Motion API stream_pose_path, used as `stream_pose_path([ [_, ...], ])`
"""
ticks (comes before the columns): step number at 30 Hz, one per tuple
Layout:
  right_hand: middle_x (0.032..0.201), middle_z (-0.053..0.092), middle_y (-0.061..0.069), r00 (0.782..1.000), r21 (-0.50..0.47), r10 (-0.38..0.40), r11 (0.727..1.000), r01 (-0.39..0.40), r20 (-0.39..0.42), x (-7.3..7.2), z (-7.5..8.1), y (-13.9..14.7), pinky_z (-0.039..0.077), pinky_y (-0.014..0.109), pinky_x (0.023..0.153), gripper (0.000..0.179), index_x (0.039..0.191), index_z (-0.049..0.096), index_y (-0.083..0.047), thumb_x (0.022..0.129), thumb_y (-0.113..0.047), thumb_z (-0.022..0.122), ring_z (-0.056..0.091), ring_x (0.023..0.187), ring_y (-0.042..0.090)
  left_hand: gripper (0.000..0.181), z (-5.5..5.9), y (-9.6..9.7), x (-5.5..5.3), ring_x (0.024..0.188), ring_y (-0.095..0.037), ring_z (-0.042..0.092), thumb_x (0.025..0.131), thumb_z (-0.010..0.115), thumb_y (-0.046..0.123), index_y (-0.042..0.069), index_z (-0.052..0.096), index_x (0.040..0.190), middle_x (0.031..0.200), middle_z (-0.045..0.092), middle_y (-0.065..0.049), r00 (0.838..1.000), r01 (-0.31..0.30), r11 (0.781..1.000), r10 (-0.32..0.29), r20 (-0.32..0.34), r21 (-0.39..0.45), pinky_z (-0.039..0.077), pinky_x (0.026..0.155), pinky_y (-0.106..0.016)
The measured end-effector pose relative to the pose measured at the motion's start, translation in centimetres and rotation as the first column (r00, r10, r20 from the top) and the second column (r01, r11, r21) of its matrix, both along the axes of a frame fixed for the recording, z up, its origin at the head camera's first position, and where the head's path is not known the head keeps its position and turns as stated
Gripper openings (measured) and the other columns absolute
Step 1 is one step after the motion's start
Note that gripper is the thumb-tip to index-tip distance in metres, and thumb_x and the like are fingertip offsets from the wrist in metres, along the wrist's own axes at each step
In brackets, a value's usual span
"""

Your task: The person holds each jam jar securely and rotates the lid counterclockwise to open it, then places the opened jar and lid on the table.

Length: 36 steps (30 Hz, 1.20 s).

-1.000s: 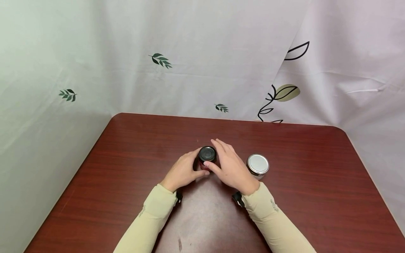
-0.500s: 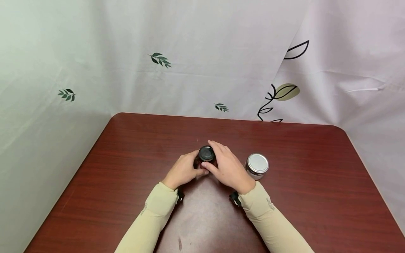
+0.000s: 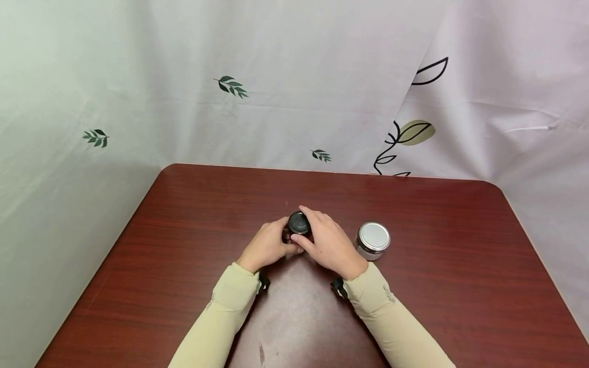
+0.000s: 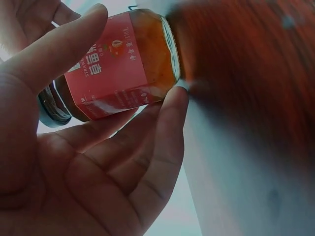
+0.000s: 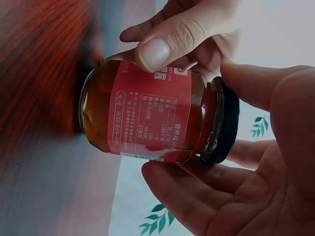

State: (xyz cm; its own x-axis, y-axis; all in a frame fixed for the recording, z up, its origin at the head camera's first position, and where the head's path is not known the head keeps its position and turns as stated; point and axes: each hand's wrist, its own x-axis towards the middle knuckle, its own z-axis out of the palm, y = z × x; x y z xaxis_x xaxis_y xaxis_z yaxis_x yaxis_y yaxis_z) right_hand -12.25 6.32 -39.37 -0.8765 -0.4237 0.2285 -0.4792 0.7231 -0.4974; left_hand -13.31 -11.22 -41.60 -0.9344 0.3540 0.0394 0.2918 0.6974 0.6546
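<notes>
A small glass jam jar [image 5: 152, 113] with a red label and amber contents stands upright near the table's middle. My left hand [image 3: 267, 245] grips its body, with the thumb across the label and the fingers round the other side, as the left wrist view shows. My right hand [image 3: 329, 241] holds the black lid [image 3: 299, 223] at its edge, thumb on one side and fingers on the other. In the right wrist view the lid [image 5: 224, 120] sits on the jar's neck, and one fingertip of the right hand lies along the label.
A second, wider jar [image 3: 374, 236] with a silver-white lid stands on the dark red wooden table [image 3: 451, 266], just right of my right hand. Pale cloth [image 3: 276, 61] with leaf prints hangs behind the table and along its sides.
My right hand has shifted a little left and closed in against the black lid. My left hand keeps its grip on the jam jar. The silver-lidded jar has stayed in place.
</notes>
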Motion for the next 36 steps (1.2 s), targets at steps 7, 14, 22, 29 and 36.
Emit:
stream_pose_path([
  [7, 0.127, 0.053, 0.011, 1.0, -0.005, -0.014, 1.0, 0.014, -0.024, -0.1, 0.0, -0.14, 0.04, 0.041, 0.094, 0.062, 0.136, 0.043, -0.007, 0.086, -0.037, 0.063, 0.051, 0.115, 0.026, 0.049, 0.09, 0.46, 0.08, 0.064, -0.009, 0.055, 0.067, 0.082, 0.032, 0.011, 0.06, 0.106, 0.077, 0.061, 0.005, 0.999, -0.05, 0.999, 0.05, -0.007, -0.014, 0.046, 0.061, -0.026],
  [14, 0.123, 0.056, 0.013, 0.999, -0.045, -0.021, 0.999, 0.019, -0.048, -0.06, -0.11, -0.25, 0.043, 0.042, 0.091, 0.059, 0.133, 0.047, -0.006, 0.085, -0.035, 0.065, 0.053, 0.112, 0.027, 0.054, -0.02, 0.86, 0.17, 0.08, -0.014, 0.062, 0.067, 0.081, 0.032, 0.009, 0.061, 0.111, 0.095, 0.067, -0.003, 0.994, -0.097, 0.995, 0.095, -0.048, -0.03, 0.048, 0.072, -0.03],
  [22, 0.124, 0.056, 0.013, 0.998, -0.069, -0.014, 0.998, 0.009, -0.065, -0.23, -0.21, -0.32, 0.043, 0.041, 0.092, 0.059, 0.132, 0.048, -0.004, 0.085, -0.033, 0.067, 0.053, 0.114, 0.026, 0.046, -0.1, 0.89, 0.03, 0.072, -0.012, 0.059, 0.066, 0.082, 0.031, 0.012, 0.063, 0.104, 0.087, 0.066, 0.001, 0.991, -0.109, 0.993, 0.106, -0.08, -0.035, 0.048, 0.066, -0.029],
  [29, 0.123, 0.056, 0.013, 0.996, -0.076, -0.009, 0.997, 0.002, -0.088, -0.22, -0.13, -0.33, 0.043, 0.041, 0.092, 0.057, 0.132, 0.049, -0.004, 0.085, -0.032, 0.066, 0.053, 0.113, 0.026, 0.045, 0.09, 0.86, -0.02, 0.07, -0.009, 0.058, 0.066, 0.082, 0.033, 0.014, 0.065, 0.102, 0.085, 0.065, 0.003, 0.99, -0.115, 0.993, 0.112, -0.082, -0.031, 0.047, 0.064, -0.027],
  [36, 0.125, 0.056, 0.012, 0.995, -0.104, -0.014, 0.995, 0.004, -0.098, -0.17, -0.06, -0.31, 0.041, 0.041, 0.094, 0.058, 0.132, 0.048, -0.004, 0.086, -0.033, 0.065, 0.052, 0.115, 0.025, 0.044, 0.35, 0.82, -0.01, 0.062, -0.009, 0.053, 0.068, 0.081, 0.035, 0.016, 0.063, 0.103, 0.073, 0.059, 0.007, 0.99, -0.128, 0.992, 0.128, -0.055, -0.006, 0.044, 0.059, -0.027],
])
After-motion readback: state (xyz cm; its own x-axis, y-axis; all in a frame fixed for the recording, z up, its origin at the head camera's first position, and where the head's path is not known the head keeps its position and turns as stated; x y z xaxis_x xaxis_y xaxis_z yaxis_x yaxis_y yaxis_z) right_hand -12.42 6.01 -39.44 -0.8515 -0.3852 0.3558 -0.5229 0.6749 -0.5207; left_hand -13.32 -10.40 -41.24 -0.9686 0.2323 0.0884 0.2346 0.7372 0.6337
